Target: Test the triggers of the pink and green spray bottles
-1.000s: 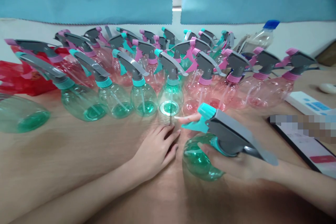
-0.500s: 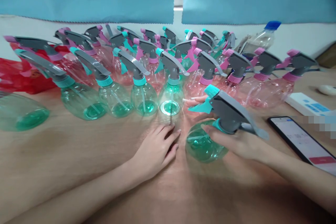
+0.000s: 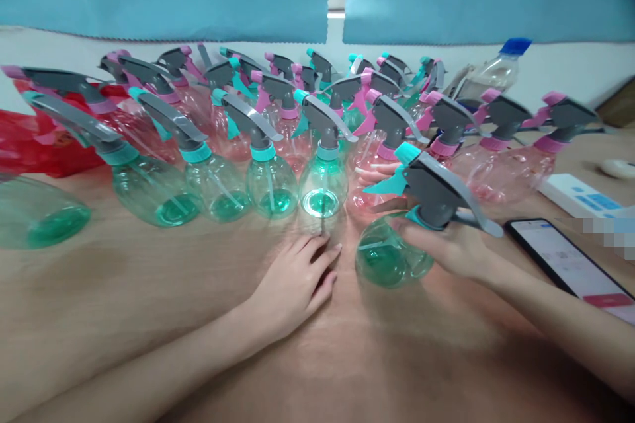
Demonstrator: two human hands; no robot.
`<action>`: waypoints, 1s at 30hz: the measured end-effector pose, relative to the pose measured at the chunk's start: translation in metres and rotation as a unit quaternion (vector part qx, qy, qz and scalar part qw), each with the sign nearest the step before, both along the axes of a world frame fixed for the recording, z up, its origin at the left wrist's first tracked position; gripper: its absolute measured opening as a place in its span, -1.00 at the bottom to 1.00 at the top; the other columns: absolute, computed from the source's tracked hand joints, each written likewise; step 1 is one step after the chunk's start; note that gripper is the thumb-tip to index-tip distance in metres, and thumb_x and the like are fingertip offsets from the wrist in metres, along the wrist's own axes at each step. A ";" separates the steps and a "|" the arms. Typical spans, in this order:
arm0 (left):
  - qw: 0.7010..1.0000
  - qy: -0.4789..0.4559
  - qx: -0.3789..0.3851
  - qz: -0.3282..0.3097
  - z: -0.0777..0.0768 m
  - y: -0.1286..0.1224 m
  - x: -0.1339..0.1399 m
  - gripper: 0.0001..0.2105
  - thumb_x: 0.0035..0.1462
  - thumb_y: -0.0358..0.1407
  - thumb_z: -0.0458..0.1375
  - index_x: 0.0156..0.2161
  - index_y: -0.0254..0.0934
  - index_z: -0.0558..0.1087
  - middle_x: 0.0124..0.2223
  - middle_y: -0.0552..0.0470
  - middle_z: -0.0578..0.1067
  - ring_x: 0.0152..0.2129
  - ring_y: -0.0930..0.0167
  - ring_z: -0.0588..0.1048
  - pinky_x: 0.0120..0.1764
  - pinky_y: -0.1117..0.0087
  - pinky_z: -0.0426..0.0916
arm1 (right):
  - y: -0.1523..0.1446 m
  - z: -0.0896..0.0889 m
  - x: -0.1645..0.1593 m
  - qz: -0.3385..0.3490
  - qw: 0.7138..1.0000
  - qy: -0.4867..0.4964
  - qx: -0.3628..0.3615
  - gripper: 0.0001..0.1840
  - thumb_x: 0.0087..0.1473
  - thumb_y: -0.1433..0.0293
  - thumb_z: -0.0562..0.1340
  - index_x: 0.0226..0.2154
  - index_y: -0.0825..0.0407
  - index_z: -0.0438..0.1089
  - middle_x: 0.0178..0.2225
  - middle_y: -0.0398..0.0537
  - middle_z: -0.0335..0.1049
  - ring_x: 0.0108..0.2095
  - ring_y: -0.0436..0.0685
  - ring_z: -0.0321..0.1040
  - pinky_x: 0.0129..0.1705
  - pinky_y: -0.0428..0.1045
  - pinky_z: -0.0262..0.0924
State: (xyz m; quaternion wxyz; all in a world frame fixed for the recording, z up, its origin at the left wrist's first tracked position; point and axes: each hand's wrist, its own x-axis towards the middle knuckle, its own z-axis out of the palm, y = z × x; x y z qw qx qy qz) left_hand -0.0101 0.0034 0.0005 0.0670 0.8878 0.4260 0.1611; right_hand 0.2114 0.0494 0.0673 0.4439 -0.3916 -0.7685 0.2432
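No text, brand or number can be read with certainty. The phone (image 3: 540, 238) at the right of the table shows a lit screen with faint, blurred characters and, below them, a red bar whose lettering is illegible. The white box (image 3: 563, 188) beyond it bears blue printed patches, too blurred to make out. A dark mark on the red bag (image 3: 82, 157) at the left is equally unreadable.

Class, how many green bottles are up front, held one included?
6: held bottle in the right hand, four green bottles leftward, cropped bottle at left edge. Others may be hidden.
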 end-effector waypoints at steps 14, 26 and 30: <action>1.000 0.008 0.009 -0.003 -0.002 0.001 0.000 -0.67 0.28 -0.31 0.00 0.08 -0.39 0.38 0.07 -0.25 0.40 0.01 0.13 0.35 0.01 0.01 0.31 | 0.001 0.005 -0.007 0.081 0.995 0.053 -0.029 -0.55 -0.07 0.54 0.11 -0.12 -0.14 0.37 -0.29 -0.14 0.49 -0.28 0.14 0.47 -0.29 0.04 0.42; 1.000 0.010 0.007 -0.003 -0.003 0.001 -0.002 -0.67 0.29 -0.30 0.00 0.09 -0.38 0.38 0.08 -0.24 0.39 0.03 0.14 0.34 0.04 0.03 0.29 | 0.002 -0.003 0.000 0.080 0.994 0.046 -0.055 -0.54 -0.10 0.59 0.11 -0.13 -0.11 0.35 -0.34 -0.18 0.48 -0.29 0.06 0.47 -0.23 -0.06 0.41; 1.000 0.012 0.006 -0.003 -0.003 0.002 -0.001 -0.67 0.29 -0.30 -0.01 0.09 -0.38 0.38 0.08 -0.24 0.39 0.02 0.14 0.35 0.03 0.02 0.30 | 0.002 0.001 -0.001 0.081 0.993 0.042 -0.072 -0.62 -0.10 0.59 0.10 -0.24 -0.11 0.37 -0.40 -0.19 0.48 -0.28 0.07 0.47 -0.23 -0.04 0.41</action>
